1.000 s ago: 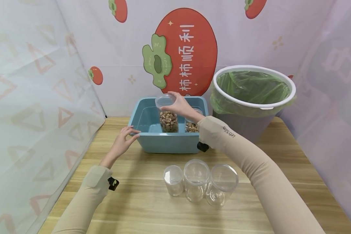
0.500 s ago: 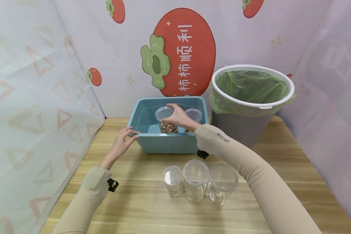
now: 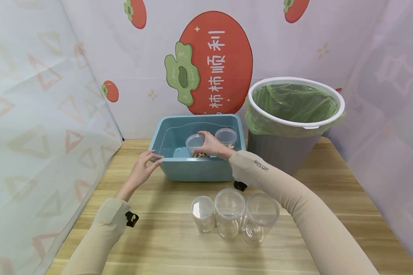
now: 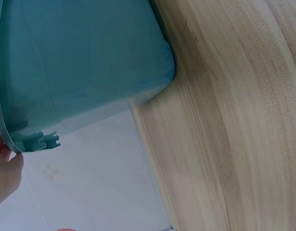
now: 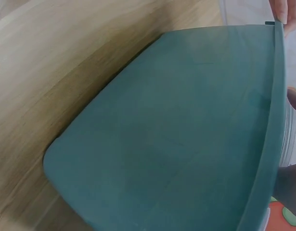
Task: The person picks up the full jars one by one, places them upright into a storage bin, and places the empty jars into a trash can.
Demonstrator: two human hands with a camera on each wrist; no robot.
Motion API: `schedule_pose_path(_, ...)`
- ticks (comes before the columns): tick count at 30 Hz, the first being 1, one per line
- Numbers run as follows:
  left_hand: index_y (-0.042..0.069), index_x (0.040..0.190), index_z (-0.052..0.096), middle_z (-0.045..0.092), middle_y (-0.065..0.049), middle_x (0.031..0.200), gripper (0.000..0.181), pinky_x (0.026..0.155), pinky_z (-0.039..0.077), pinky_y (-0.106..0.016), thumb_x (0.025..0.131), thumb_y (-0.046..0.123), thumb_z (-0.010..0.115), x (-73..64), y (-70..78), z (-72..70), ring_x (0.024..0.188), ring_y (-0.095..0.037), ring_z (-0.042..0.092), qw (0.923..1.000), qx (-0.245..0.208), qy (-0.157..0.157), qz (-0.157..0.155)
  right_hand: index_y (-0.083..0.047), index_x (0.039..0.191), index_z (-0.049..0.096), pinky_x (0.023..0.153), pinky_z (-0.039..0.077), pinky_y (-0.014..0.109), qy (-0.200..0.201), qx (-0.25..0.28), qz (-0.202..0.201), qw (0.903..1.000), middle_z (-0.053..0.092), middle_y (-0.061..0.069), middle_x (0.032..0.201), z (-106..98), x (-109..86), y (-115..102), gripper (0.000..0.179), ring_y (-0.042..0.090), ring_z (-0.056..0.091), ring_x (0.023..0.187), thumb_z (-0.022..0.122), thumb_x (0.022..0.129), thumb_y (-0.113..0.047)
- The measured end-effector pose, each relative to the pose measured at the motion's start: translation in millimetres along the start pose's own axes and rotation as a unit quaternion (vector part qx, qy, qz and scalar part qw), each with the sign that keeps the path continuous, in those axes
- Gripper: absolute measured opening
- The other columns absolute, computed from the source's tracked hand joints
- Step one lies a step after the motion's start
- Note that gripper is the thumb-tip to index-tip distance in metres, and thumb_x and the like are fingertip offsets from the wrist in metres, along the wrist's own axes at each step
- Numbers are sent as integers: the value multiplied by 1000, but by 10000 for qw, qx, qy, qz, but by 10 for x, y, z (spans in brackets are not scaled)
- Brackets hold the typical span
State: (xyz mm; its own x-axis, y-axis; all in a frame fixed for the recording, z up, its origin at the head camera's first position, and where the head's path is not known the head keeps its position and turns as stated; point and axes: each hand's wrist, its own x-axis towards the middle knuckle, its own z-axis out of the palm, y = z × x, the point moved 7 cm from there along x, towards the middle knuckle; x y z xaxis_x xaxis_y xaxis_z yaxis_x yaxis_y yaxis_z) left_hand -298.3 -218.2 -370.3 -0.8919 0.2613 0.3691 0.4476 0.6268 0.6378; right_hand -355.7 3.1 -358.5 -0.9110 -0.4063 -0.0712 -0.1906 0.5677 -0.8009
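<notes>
In the head view, my right hand point(image 3: 213, 146) grips a clear lidded jar point(image 3: 193, 141) of nuts by its upper part, inside the blue tub point(image 3: 196, 170). The tub's front wall hides the jar's lower part. A second clear jar point(image 3: 226, 135) with nuts stands to its right in the tub. My left hand point(image 3: 142, 168) pinches the tub's rim at the front left corner; in the left wrist view, the thumb and fingers of that hand point(image 4: 6, 173) meet at the rim. The right wrist view shows mostly the tub's outer wall point(image 5: 172, 130), with the jar's edge point(image 5: 289, 139) behind it.
Three clear, lidded jars stand in front of the tub: a small jar point(image 3: 204, 214), a taller jar point(image 3: 229, 214) and a wide jar point(image 3: 260, 217). A grey bin point(image 3: 275, 151) with a green liner point(image 3: 296, 101) stands right of the tub on the wooden table point(image 3: 165, 236).
My right hand has moved down with the jar of nuts, lowering it deeper into the tub. The left hand has stayed at the tub's rim.
</notes>
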Motion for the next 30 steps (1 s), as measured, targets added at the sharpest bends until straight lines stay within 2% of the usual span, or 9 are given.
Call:
schedule_pose_path(11,-1,99,62,55,-20,108,20,99,22,-54,83,10,60,-3,1,4,121,-37,32,9999,14,76,104,-4,137,26,96,35,38,-79,-177,5,9998,32,13,137,-63,-21,32,80,24,38,118,71,75,-26)
schedule_pose_path(22,-1,99,62,56,-22,107,19,98,23,-54,83,9,61,-5,7,4,121,-37,33,9998,11,134,174,-5,131,39,95,37,38,-114,-172,-555,9982,40,12,132,-183,-145,-154,57,25,40,118,64,81,-15)
schedule_pose_path(30,-1,100,62,54,-21,109,20,99,22,-55,84,11,59,3,14,9,122,-37,32,9999,84,35,115,-2,123,49,96,36,40,-214,-742,-1233,9894,47,14,126,-243,-361,-280,44,29,40,118,62,83,-14)
